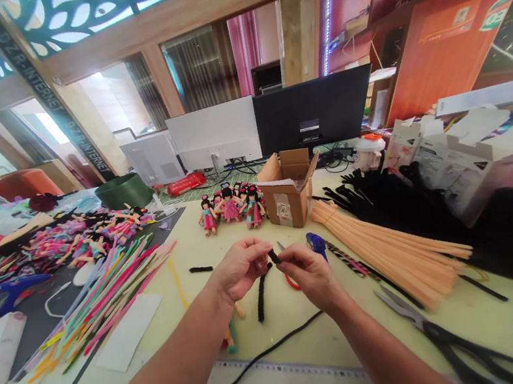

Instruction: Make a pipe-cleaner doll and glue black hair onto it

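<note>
Between the fingertips of both hands is a short black pipe cleaner piece [274, 257], held above the middle of the table. My left hand [241, 269] pinches its left end, and my right hand [311, 273] grips it from the right. Below them lies a longer black pipe cleaner strip [262, 298]; another short black strip [201, 269] rests left of my left hand. A red scissor handle [292, 283] shows partly behind my right hand, beside a blue-handled tool [316, 244]. Under my left wrist, a small doll-like figure [231, 339] is mostly hidden.
Finished-looking dolls [230, 206] stand beside an open cardboard box [288, 203]. Peach pipe cleaners [391, 251] and large black scissors [423, 323] lie right. Coloured pipe cleaners [106, 298] spread left. A black cord [265, 353] crosses a ruler strip [297, 369] in front.
</note>
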Tool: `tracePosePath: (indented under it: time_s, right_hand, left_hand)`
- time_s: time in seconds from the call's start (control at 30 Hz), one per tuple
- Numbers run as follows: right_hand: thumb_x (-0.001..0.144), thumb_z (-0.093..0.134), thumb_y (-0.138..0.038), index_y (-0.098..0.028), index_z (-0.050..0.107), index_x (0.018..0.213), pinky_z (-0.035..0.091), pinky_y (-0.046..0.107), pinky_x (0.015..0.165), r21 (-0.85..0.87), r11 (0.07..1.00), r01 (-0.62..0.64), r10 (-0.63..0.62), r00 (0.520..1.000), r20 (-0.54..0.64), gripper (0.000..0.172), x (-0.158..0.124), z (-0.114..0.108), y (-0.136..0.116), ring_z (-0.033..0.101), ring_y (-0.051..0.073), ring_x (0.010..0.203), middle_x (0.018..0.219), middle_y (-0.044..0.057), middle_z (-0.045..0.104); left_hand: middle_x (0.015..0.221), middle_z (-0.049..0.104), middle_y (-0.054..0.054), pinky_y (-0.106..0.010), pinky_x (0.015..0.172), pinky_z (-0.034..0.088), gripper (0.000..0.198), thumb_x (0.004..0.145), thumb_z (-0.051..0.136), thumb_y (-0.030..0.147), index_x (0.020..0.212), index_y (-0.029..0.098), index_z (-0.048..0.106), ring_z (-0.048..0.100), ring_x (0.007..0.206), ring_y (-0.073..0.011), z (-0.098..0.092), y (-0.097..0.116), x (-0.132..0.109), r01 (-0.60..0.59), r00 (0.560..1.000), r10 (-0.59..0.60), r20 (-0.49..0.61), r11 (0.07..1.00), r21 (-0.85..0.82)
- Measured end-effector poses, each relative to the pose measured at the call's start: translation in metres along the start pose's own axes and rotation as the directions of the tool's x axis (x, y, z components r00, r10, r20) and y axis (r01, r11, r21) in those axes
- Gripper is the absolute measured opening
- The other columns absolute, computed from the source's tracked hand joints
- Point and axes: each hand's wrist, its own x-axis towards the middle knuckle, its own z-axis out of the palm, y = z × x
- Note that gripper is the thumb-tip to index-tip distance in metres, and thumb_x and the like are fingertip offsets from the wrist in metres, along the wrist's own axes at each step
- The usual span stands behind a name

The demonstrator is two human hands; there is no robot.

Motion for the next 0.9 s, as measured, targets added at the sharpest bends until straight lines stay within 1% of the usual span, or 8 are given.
tracePosePath:
  time_s: [0.17,0.33,0.53,0.63,0.7,0.8,0.83,0.9]
  right_hand:
    - [0.079,0.067,-0.031,-0.021,0.066,0.076,0.036,0.025,0.055,0.042,0.998,-0.035,0.034,0.999,0.015,0.011,-0.001,0.002,-0.005,0.048,0.014,0.065,0.072,0.000,0.054]
    - [0.078,0.068,-0.032,-0.021,0.065,0.075,0.035,0.025,0.054,0.093,0.993,-0.069,0.066,0.997,0.034,0.012,-0.001,0.003,-0.008,0.048,0.013,0.063,0.070,-0.001,0.055]
    - [0.073,0.072,-0.037,-0.019,0.064,0.074,0.037,0.025,0.057,0.209,0.969,-0.128,0.127,0.992,0.018,0.019,0.000,0.004,-0.009,0.048,0.013,0.062,0.067,-0.002,0.056]
    - [0.070,0.074,-0.039,-0.019,0.065,0.074,0.037,0.026,0.057,0.220,0.962,-0.161,0.162,0.987,0.017,0.022,0.000,0.005,-0.007,0.048,0.013,0.061,0.066,-0.001,0.058]
    - [0.067,0.075,-0.039,-0.018,0.066,0.073,0.037,0.026,0.057,0.220,0.957,-0.190,0.192,0.981,0.016,0.023,0.001,0.005,-0.007,0.048,0.012,0.061,0.066,-0.001,0.059]
    - [0.065,0.076,-0.037,-0.018,0.067,0.074,0.038,0.026,0.058,0.235,0.945,-0.228,0.232,0.973,0.013,0.022,0.002,0.006,-0.007,0.048,0.012,0.061,0.066,-0.001,0.059]
    - [0.065,0.076,-0.037,-0.018,0.068,0.074,0.038,0.026,0.058,0.240,0.940,-0.244,0.248,0.969,0.012,0.023,0.002,0.006,-0.007,0.048,0.012,0.061,0.065,-0.001,0.059]
    - [0.065,0.075,-0.038,-0.018,0.068,0.076,0.038,0.026,0.056,0.238,0.926,-0.292,0.295,0.955,0.022,0.024,0.002,0.008,-0.006,0.048,0.012,0.060,0.065,-0.001,0.058]
  left_hand:
    - [0.050,0.051,0.004,-0.018,0.051,0.035,0.027,0.061,0.081,0.021,0.062,0.013,0.056,0.045,0.047,-0.0046,0.002,0.000,-0.001,0.026,1.000,-0.024,0.017,0.997,-0.067]
    - [0.052,0.052,0.003,-0.019,0.052,0.036,0.028,0.060,0.082,0.023,0.062,0.013,0.056,0.045,0.049,-0.0048,0.002,0.000,-0.001,0.010,0.999,-0.009,0.032,0.999,-0.035]
    - [0.058,0.051,0.002,-0.020,0.048,0.028,0.038,0.065,0.077,0.046,0.072,0.012,0.063,0.040,0.050,-0.0052,0.002,-0.002,0.000,-0.080,0.997,0.080,0.004,0.987,0.142]
    - [0.057,0.049,0.002,-0.021,0.049,0.027,0.035,0.065,0.077,0.045,0.068,0.013,0.062,0.038,0.050,-0.0060,0.001,0.003,0.002,-0.132,0.991,0.137,0.000,0.954,0.270]
    - [0.060,0.053,0.001,-0.022,0.050,0.028,0.031,0.068,0.073,0.043,0.071,0.013,0.065,0.040,0.051,-0.0071,-0.008,0.012,0.003,-0.195,0.973,0.226,-0.040,0.906,0.376]
    - [0.073,0.061,-0.003,-0.023,0.056,0.034,0.035,0.078,0.060,0.050,0.085,0.016,0.068,0.048,0.059,-0.0104,-0.040,0.027,0.000,-0.254,0.896,0.415,-0.157,0.769,0.586]
    - [0.074,0.062,-0.003,-0.024,0.057,0.035,0.035,0.078,0.059,0.050,0.083,0.016,0.067,0.050,0.061,-0.0119,-0.054,0.030,-0.003,-0.209,0.888,0.428,-0.167,0.700,0.683]
    - [0.071,0.063,-0.003,-0.026,0.059,0.035,0.034,0.075,0.060,0.050,0.075,0.017,0.065,0.052,0.063,-0.0149,-0.084,0.029,-0.011,-0.048,0.920,0.359,-0.160,0.506,0.861]
